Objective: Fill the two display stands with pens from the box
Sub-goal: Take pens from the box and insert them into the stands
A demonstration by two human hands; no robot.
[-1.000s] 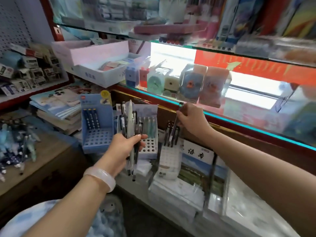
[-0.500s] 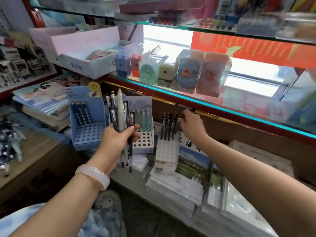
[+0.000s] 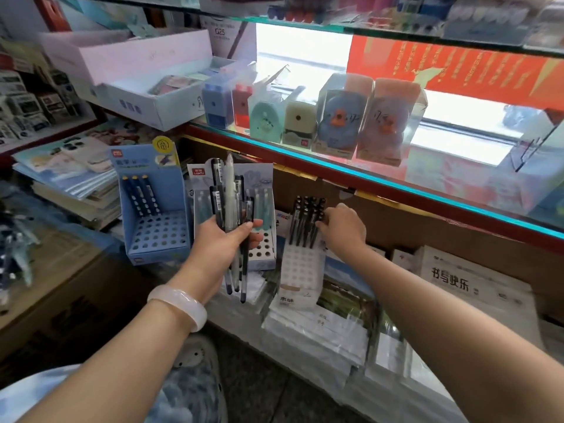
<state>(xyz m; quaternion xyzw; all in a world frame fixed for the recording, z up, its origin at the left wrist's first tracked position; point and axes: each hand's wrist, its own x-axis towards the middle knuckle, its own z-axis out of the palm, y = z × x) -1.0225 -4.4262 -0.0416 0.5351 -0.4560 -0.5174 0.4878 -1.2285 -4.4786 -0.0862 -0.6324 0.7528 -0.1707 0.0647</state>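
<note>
Left hand grips a pen bundle – right hand pinches black pens in the white stand; "Q25" card far back.

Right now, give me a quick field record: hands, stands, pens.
left hand: grips a bundle of pens, tips down
right hand: fingers at the black pens in the white stand
white stand: back rows filled, front holes free
blue stand: three pens at back, rest free
</note>
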